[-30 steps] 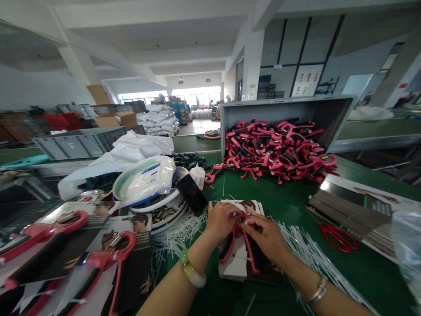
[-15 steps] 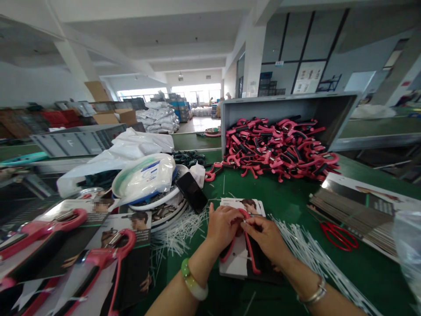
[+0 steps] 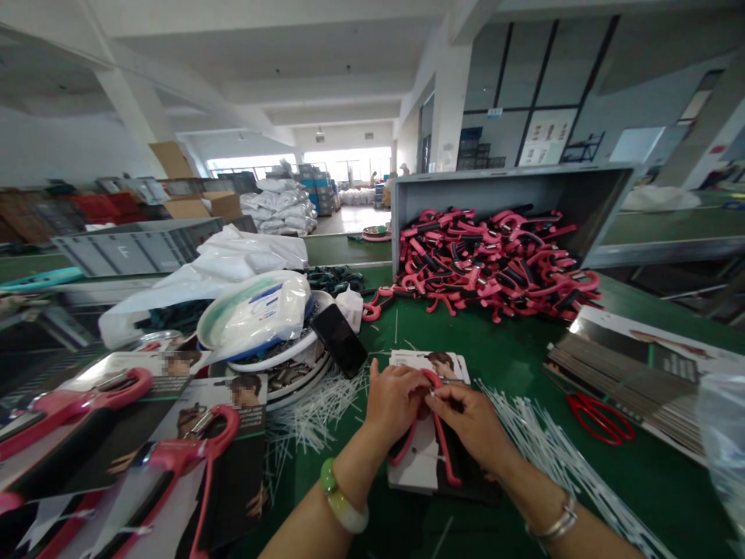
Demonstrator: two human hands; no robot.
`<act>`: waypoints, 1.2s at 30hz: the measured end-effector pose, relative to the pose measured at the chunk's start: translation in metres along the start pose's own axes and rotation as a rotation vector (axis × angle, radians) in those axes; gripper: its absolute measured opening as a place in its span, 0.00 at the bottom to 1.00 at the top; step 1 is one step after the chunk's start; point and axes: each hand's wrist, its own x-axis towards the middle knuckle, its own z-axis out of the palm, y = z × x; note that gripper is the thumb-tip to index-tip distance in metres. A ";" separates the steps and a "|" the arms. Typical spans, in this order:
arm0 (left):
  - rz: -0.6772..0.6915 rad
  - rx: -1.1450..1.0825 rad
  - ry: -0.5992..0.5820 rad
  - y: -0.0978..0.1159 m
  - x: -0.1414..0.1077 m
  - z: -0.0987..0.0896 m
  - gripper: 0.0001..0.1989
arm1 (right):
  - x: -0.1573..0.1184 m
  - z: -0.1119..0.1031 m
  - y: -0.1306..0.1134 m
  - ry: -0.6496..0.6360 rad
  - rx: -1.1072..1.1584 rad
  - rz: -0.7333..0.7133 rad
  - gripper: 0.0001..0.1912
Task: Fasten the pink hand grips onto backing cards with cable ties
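Both my hands work at the top of a pink U-shaped handle with black foam grips (image 3: 434, 442), which lies on a printed card (image 3: 414, 466). My left hand (image 3: 396, 404) closes around the curve of the handle. My right hand (image 3: 469, 423) pinches at the same spot from the other side, with its fingertips against the pink frame. A thin white strip may sit between those fingers, but it is too small to tell. Loose white plastic ties (image 3: 547, 454) lie just right of my right hand.
A tipped grey crate (image 3: 512, 182) holds a large pile of pink handles (image 3: 489, 264) on the green bench (image 3: 524, 334). Carded handles (image 3: 192, 458) lie at left. Nearby are white ties (image 3: 314, 411), a phone (image 3: 339, 340), red scissors (image 3: 599, 418) and a card stack (image 3: 622, 388).
The view has tilted and shifted slightly. My hands have drawn a little closer around the top of the handle, and the handle and card remain in nearly the same place.
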 end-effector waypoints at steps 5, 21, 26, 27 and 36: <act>0.009 -0.027 0.015 -0.001 0.000 0.001 0.11 | 0.002 0.000 -0.001 -0.027 0.034 0.022 0.13; 0.008 -0.291 -0.160 -0.008 -0.002 -0.008 0.08 | 0.018 -0.004 0.000 -0.092 0.018 0.108 0.10; 0.080 -0.239 0.087 -0.009 -0.001 0.008 0.07 | 0.011 0.000 0.007 0.048 0.000 -0.013 0.08; 0.116 -0.234 0.143 -0.009 -0.002 0.009 0.07 | 0.009 0.001 0.009 0.085 -0.006 -0.056 0.08; 0.294 -0.092 0.385 0.008 -0.004 0.005 0.12 | 0.021 -0.001 0.007 -0.032 -0.474 -0.224 0.16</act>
